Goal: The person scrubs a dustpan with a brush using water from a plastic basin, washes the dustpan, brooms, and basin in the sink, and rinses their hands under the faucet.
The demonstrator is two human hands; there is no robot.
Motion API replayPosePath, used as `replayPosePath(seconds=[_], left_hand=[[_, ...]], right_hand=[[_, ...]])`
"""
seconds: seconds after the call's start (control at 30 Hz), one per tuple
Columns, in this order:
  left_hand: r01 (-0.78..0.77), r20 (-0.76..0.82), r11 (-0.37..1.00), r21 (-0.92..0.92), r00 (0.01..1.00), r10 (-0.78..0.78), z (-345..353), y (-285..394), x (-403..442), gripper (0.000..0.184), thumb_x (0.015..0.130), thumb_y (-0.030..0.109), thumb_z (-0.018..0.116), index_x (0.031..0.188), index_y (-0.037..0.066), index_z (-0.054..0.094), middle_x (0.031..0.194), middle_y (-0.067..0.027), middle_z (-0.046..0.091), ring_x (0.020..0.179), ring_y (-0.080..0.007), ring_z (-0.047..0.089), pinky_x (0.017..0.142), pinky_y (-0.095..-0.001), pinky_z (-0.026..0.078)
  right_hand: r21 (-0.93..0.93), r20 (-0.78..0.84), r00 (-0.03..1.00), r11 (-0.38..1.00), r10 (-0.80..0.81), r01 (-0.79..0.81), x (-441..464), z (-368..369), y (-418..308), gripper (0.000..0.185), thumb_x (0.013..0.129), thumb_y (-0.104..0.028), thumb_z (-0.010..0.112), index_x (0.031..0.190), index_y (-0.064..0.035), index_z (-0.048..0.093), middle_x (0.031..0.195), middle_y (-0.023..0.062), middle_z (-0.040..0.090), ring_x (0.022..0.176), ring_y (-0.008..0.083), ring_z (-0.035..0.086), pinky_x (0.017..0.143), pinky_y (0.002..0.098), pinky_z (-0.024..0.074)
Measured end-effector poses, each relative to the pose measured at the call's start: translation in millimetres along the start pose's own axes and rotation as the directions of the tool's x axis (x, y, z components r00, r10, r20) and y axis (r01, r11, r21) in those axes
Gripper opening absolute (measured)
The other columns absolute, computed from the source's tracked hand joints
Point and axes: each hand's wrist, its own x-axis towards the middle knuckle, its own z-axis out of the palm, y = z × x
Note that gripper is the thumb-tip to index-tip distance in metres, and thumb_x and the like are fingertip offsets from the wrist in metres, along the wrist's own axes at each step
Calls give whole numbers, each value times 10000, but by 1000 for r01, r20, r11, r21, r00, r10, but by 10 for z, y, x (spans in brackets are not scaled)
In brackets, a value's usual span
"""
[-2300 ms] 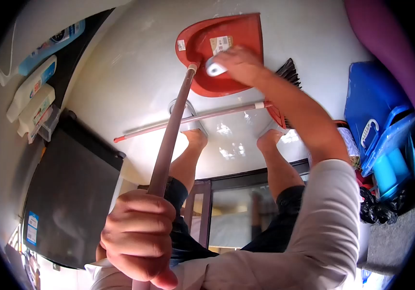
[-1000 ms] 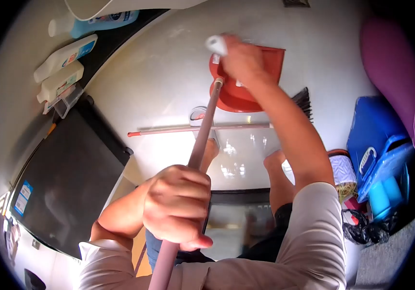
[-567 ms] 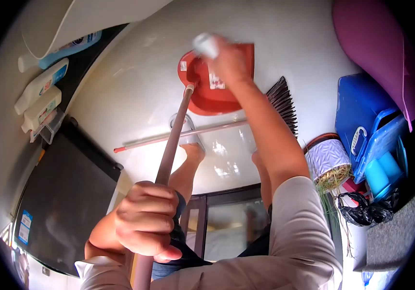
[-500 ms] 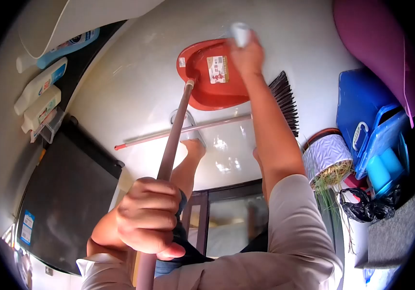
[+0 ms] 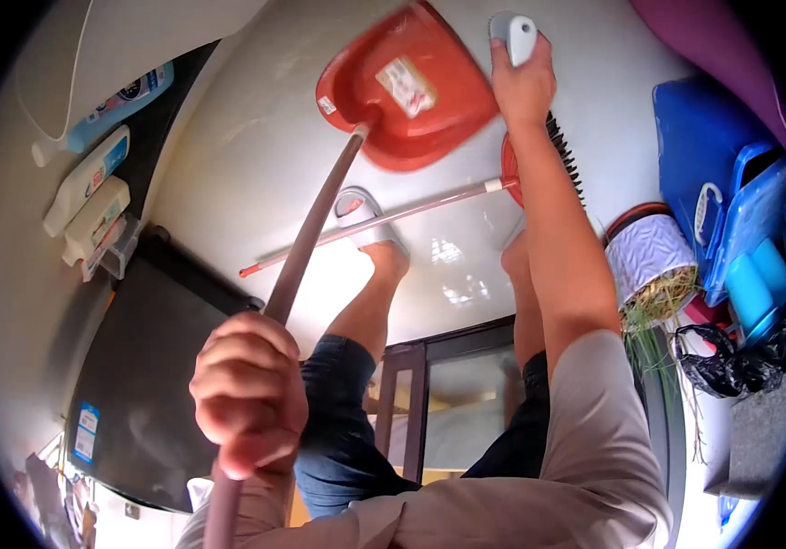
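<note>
My left hand [image 5: 246, 389] is closed around the long brownish handle [image 5: 312, 220] of a red dustpan [image 5: 438, 123]. The pan, with a paper label inside, is at the upper middle. In my right hand [image 5: 528, 87] is a small white and grey scrub brush [image 5: 522, 38], gripped just right of the pan's edge. Beneath my right forearm lies a broom [image 5: 420, 205], its dark bristles partly hidden by the arm and its handle stretching left across the floor.
Cleaning bottles [image 5: 91, 178] stand at the left above a dark cabinet [image 5: 160, 366]. On the right are a potted plant [image 5: 653, 252], blue plastic containers [image 5: 713, 137], a black bag [image 5: 731, 361] and a purple tub [image 5: 727, 37]. My slippered foot [image 5: 384, 252] is below the broom handle.
The dustpan has tilted and moved up in view, its handle following my left hand down and left. My right hand with the scrub brush has shifted right, away from over the pan.
</note>
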Motion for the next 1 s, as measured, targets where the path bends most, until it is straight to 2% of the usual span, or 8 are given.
replayPosePath(seconds=[0.13,0.27,0.37,0.47,0.57,0.7,0.87,1.0], left_hand=[[-43,-124,993,-108,992,30,141,-67,-118,535,1005,611,429,746,147,366,632,0,400,591,-138,409,666,-316,421],[-21,34,995,-100,999,24,157,-198,-69,488,1047,504,421,722,145,360,592,-1,402,504,-134,381,565,-295,411],[-51,53,997,-55,997,54,279,-199,3,505,1051,459,435,667,143,346,530,12,352,438,-116,329,471,-259,362],[-50,81,998,-41,995,53,295,-178,17,458,1046,338,441,649,139,331,504,4,359,425,-120,321,452,-265,355],[-26,64,995,-95,997,32,250,-199,102,462,1042,326,425,638,136,308,505,-9,367,437,-132,333,472,-275,364],[21,-30,998,-62,999,-23,418,-166,217,474,1041,336,435,636,133,292,509,-21,360,448,-139,313,465,-284,339],[40,73,991,-130,997,-30,182,-210,285,451,1032,312,452,640,137,313,507,-13,364,442,-145,329,452,-279,332],[-37,39,993,-112,998,42,284,-240,258,417,1029,294,452,665,129,334,527,-6,366,458,-135,317,460,-276,338]], right_hand=[[361,164,948,878,272,-314,-1108,-304,-300,578,902,-334,694,1315,16,491,1184,254,625,1068,411,635,931,452,498],[274,287,946,934,148,-230,-1966,132,-510,618,906,-276,680,1365,35,407,1189,275,592,982,461,641,870,512,523],[27,208,968,990,-141,138,-1809,401,-243,663,827,-233,733,1369,-9,423,1162,251,598,861,438,667,784,501,557],[-195,278,958,972,-73,130,-968,110,33,531,788,-206,750,1212,-30,484,1069,198,618,813,380,679,716,472,567],[-174,179,981,979,-79,110,-902,152,-74,581,785,-199,753,1258,-28,463,1074,202,617,827,385,680,726,473,566],[-115,316,930,965,-187,234,-1684,273,-68,682,750,-220,777,1315,-30,447,1055,205,618,792,404,673,716,495,558],[-172,126,961,949,-246,265,-633,260,253,534,769,-216,765,1192,-32,494,1020,182,617,797,384,664,688,466,558],[-289,252,953,927,-168,240,-751,161,-17,566,731,-221,793,1188,-54,503,998,153,616,785,343,686,678,439,566]])
